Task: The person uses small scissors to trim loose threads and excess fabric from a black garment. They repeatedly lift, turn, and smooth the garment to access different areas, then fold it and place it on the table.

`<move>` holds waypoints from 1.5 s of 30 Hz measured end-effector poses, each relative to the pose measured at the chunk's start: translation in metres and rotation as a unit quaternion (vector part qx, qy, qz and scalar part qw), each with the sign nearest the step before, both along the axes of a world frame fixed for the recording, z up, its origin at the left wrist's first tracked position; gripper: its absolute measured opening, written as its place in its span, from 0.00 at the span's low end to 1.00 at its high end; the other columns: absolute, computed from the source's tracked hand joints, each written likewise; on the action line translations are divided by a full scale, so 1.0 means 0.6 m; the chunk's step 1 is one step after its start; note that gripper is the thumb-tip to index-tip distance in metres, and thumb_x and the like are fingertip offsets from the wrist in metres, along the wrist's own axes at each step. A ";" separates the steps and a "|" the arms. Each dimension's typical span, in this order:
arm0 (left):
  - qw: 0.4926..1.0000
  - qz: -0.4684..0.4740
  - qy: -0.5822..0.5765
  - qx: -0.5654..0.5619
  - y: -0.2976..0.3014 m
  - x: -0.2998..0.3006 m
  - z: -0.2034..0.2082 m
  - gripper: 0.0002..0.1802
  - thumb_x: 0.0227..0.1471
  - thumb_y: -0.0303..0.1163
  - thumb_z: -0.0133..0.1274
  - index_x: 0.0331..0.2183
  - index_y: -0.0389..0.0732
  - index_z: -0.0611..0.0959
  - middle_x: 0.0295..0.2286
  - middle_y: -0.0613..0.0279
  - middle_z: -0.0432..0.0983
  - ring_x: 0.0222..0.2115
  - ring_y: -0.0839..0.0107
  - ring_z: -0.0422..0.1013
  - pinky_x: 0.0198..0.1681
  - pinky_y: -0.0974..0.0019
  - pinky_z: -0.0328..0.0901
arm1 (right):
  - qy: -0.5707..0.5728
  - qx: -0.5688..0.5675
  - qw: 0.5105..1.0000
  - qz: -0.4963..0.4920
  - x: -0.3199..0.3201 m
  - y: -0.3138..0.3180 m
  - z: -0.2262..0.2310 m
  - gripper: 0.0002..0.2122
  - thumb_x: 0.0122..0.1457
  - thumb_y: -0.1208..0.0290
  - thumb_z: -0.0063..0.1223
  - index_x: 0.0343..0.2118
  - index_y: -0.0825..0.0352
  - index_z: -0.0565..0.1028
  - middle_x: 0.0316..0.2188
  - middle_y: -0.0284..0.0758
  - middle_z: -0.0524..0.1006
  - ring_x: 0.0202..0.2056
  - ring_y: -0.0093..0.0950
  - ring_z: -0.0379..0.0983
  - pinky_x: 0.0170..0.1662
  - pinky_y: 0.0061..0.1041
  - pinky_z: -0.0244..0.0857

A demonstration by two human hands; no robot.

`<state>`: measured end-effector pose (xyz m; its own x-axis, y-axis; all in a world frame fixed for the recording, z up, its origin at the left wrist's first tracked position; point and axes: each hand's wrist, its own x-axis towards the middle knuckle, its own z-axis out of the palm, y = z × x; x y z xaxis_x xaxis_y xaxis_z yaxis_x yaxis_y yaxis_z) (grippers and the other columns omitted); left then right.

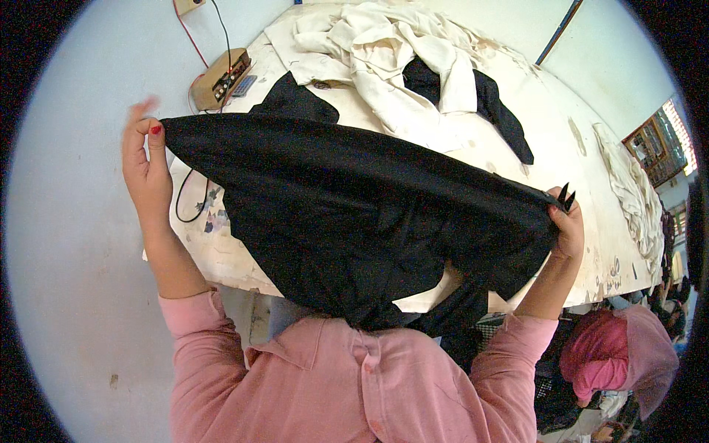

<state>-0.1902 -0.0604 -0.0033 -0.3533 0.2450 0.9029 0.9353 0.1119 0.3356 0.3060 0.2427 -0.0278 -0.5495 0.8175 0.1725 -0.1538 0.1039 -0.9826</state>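
A black garment [354,199] is stretched between my two hands, its upper edge pulled nearly straight and the rest hanging in folds toward my chest. My left hand [148,159] pinches its left corner between thumb and finger; another fingertip is smeared by motion. At the other end, my right hand [569,229] is closed on the garment's edge. Two dark pointed blades [566,198], like those of small thread snips, stick up from that same hand; their handles are hidden. The garment's left end is higher than its right.
A white table [546,140] carries heaped cream garments [384,59], with black cloth [506,118] among them. A brown box with knobs [221,77] stands at the back left by the wall. Cream cloth [628,199] hangs over the right edge. Another person in pink [605,354] bends at lower right.
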 end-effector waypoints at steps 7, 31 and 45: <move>0.961 -0.155 -0.228 -0.026 -0.006 0.001 -0.015 0.14 0.62 0.41 0.44 0.33 0.40 0.74 0.25 0.74 0.67 0.27 0.85 0.59 0.32 0.79 0.56 | 0.038 -0.079 0.995 -0.047 -0.012 -0.027 0.011 0.08 0.48 0.74 0.58 0.30 0.68 0.72 0.26 0.33 0.75 0.26 0.24 0.71 0.33 0.21 0.64; 0.927 0.088 0.001 -0.365 -0.033 -0.028 -0.071 0.12 0.54 0.34 0.52 0.37 0.36 0.80 0.29 0.56 0.76 0.33 0.66 0.73 0.40 0.68 0.65 | -0.426 0.226 0.853 -0.201 -0.004 0.025 -0.056 0.06 0.48 0.74 0.54 0.30 0.69 0.75 0.23 0.34 0.75 0.26 0.25 0.69 0.34 0.23 0.64; 0.818 -0.285 -0.179 -0.467 0.099 0.097 -0.015 0.22 0.40 0.37 0.65 0.36 0.34 0.79 0.32 0.53 0.77 0.33 0.66 0.73 0.40 0.67 0.66 | -0.244 0.328 0.912 0.011 -0.146 -0.135 0.038 0.17 0.55 0.76 0.54 0.49 0.68 0.71 0.40 0.40 0.75 0.40 0.30 0.71 0.45 0.25 0.63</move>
<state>-0.1320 -0.0009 -0.0125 -0.1429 0.9854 0.0927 0.7858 0.0559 0.6160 0.2183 0.1617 -0.0049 -0.7071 0.6139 0.3508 0.2765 0.6967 -0.6620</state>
